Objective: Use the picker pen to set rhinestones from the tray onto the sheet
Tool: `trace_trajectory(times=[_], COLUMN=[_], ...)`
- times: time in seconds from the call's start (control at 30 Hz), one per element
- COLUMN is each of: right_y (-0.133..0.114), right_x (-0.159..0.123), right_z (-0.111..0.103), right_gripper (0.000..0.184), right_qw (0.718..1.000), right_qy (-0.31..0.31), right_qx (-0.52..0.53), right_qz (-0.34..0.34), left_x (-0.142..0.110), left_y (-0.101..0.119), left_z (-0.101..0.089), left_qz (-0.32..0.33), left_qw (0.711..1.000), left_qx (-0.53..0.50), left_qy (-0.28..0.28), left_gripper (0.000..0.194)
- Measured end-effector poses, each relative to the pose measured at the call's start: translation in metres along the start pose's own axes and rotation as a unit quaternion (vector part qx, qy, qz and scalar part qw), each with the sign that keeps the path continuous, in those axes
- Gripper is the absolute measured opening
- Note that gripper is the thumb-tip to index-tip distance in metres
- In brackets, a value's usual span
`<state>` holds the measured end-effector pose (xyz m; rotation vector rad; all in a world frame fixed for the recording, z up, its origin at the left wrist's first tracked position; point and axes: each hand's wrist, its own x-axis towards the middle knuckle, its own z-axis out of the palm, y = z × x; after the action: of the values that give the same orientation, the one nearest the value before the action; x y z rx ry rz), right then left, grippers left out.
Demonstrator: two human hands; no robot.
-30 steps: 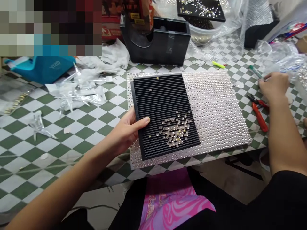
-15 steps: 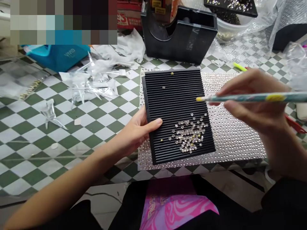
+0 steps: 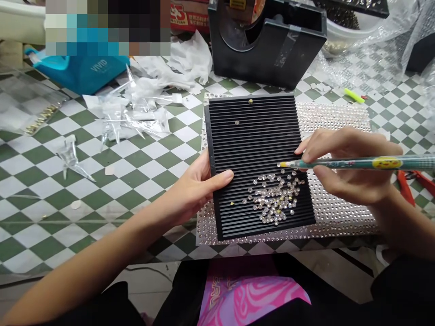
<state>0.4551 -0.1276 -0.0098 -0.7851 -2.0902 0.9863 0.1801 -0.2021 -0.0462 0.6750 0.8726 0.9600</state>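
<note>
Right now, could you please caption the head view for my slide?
Left hand grips a ridged black tray of clear rhinestones; right hand holds a yellow-tipped pencil.

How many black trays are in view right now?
2: a ribbed tray in the left hand, over the studded sheet, and a second tray above the white tub, cut off by the picture's top edge. Others may be hidden.

Looks like a small craft workspace, though hard to tell whether in a home or a workshop. Reads so from a checkered tabletop [image 3: 44, 190]: at centre, a ribbed tray [image 3: 251, 140] with loose rhinestones [image 3: 273, 199]; at three o'clock, a red-handled tool [image 3: 406, 186]; at one, a black tape dispenser [image 3: 258, 63]; at two, a bowl of beads [image 3: 358, 38]; at ten, clear plastic packets [image 3: 136, 118].
</note>
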Motion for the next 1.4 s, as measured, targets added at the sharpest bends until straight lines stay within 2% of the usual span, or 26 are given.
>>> trace_trajectory(times=[0.1, 0.2, 0.57, 0.8, 0.93, 1.13, 1.27, 1.4], right_y=[0.001, 0.002, 0.006, 0.008, 0.008, 0.001, -0.007, -0.003], right_x=[0.0, 0.001, 0.0, 0.0, 0.001, 0.002, 0.005, 0.013], right_z=[0.0, 0.001, 0.003, 0.003, 0.005, 0.007, 0.005, -0.003], right_gripper=[0.028, 0.03, 0.027, 0.027, 0.026, 0.028, 0.027, 0.013], right_qw=[0.997, 0.997, 0.998, 0.999, 0.999, 0.997, 0.997, 0.992], right_qy=[-0.023, -0.011, -0.01, -0.04, -0.048, 0.03, 0.049, 0.115], right_qx=[-0.032, -0.026, -0.019, 0.004, 0.023, 0.065, 0.062, 0.034], right_qz=[-0.061, -0.074, -0.053, -0.012, 0.003, -0.008, -0.008, -0.039], left_x=[0.0, -0.001, 0.001, 0.001, 0.001, -0.002, -0.003, 0.001], left_y=[0.001, 0.002, 0.001, 0.003, 0.003, 0.004, 0.004, 0.006], left_z=[0.001, 0.001, 0.0, 0.002, 0.001, 0.0, 0.001, -0.004], left_qz=[0.001, 0.001, -0.002, -0.006, -0.02, -0.014, -0.009, -0.003], left_qw=[1.0, 1.0, 1.0, 1.0, 0.999, 0.999, 0.999, 0.999], left_qx=[-0.003, -0.006, 0.017, 0.017, 0.016, 0.023, 0.027, 0.022], left_qy=[-0.004, -0.003, 0.012, 0.024, 0.029, 0.026, 0.033, 0.038], left_gripper=[0.051, 0.053, 0.059, 0.05, 0.057, 0.054, 0.052, 0.047])
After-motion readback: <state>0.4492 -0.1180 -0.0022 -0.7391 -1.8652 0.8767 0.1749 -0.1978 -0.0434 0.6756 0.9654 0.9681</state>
